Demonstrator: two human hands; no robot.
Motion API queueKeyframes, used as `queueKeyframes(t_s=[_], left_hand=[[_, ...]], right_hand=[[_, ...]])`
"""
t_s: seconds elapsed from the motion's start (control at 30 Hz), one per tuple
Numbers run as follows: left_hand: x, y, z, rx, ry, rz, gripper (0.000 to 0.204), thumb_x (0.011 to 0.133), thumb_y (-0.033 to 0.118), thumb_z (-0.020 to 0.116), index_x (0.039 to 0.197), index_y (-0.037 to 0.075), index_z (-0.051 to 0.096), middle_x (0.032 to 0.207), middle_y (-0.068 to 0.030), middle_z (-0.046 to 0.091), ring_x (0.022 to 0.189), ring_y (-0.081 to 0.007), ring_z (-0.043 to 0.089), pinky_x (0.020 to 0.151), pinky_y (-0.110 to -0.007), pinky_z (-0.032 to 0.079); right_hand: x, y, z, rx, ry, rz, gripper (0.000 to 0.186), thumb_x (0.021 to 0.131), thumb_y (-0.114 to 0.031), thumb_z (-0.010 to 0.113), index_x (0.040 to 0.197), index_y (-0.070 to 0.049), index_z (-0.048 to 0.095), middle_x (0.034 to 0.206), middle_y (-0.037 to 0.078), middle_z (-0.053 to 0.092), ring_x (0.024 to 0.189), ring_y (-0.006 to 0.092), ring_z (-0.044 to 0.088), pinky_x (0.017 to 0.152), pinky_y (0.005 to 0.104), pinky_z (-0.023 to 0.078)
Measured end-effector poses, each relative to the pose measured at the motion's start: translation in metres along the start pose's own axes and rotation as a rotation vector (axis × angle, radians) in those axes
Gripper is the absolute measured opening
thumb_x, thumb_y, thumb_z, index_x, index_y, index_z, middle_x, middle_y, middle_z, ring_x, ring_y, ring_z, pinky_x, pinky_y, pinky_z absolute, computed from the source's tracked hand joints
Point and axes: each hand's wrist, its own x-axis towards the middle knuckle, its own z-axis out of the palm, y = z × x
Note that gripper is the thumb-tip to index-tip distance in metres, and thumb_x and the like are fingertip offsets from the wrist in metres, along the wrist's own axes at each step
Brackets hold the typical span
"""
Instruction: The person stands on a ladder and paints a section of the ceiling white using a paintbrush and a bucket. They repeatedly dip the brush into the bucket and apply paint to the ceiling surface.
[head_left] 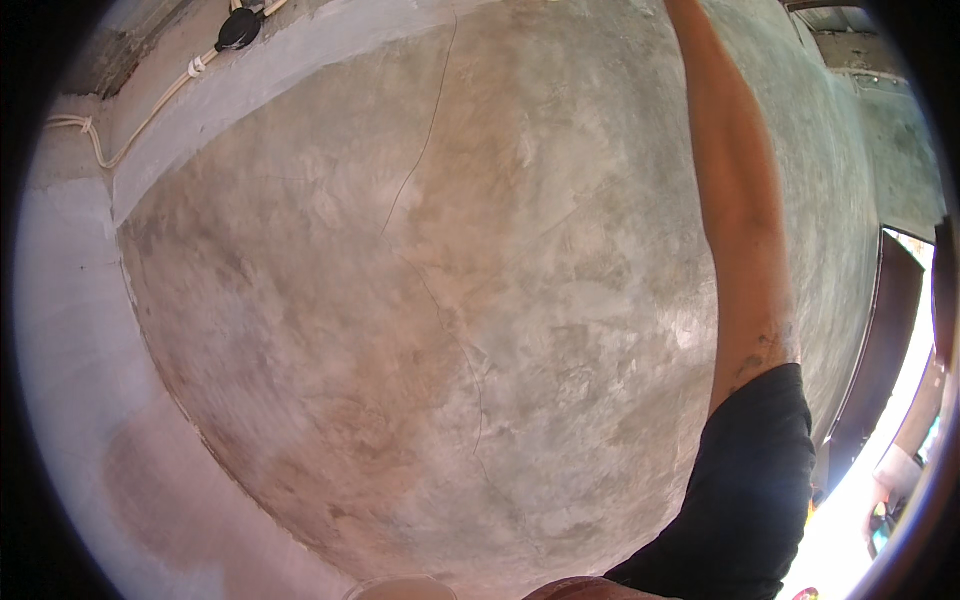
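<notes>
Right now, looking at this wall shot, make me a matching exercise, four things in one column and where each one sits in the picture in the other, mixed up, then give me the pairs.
Things:
1. black junction box
2. raised right arm
3. dark door
4. long thin crack

Places:
A. right edge, beside bright daylight
B. upper left, on the white cable
C. running down the middle of the grey plaster wall
D. right of centre, reaching up out of the top of the picture, black sleeve at its base

Pairs: 1-B, 2-D, 3-A, 4-C
</notes>
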Motion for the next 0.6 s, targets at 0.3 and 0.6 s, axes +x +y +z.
queueKeyframes(t_s=[0.3, 0.6], left_hand=[[-0.003, 0.008, -0.007, -0.008, -0.001, -0.133, 0.016, 0.086, 0.015, 0.062, 0.081, -0.001, 0.062, 0.06, 0.0015, 0.048, 0.051, -0.007, 0.041, 0.042, -0.024, 0.03], [0.004, 0.007, -0.014, 0.044, 0.04, -0.188, 0.014, 0.086, 0.012, 0.06, 0.078, 0.001, 0.061, 0.06, 0.003, 0.046, 0.05, -0.0066, 0.038, 0.043, -0.023, 0.028]], right_hand=[[0.001, -0.039, 0.067, -0.422, 0.185, -0.243, 0.02, 0.074, -0.015, 0.053, 0.072, -0.001, 0.067, 0.075, 0.022, 0.065, 0.072, 0.0375, 0.065, 0.067, 0.0474, 0.052], [-0.075, -0.194, 0.092, 0.063, 0.195, -0.46, 0.022, 0.07, -0.017, 0.056, 0.069, 0.002, 0.066, 0.072, 0.025, 0.063, 0.069, 0.0403, 0.063, 0.067, 0.0485, 0.051]])
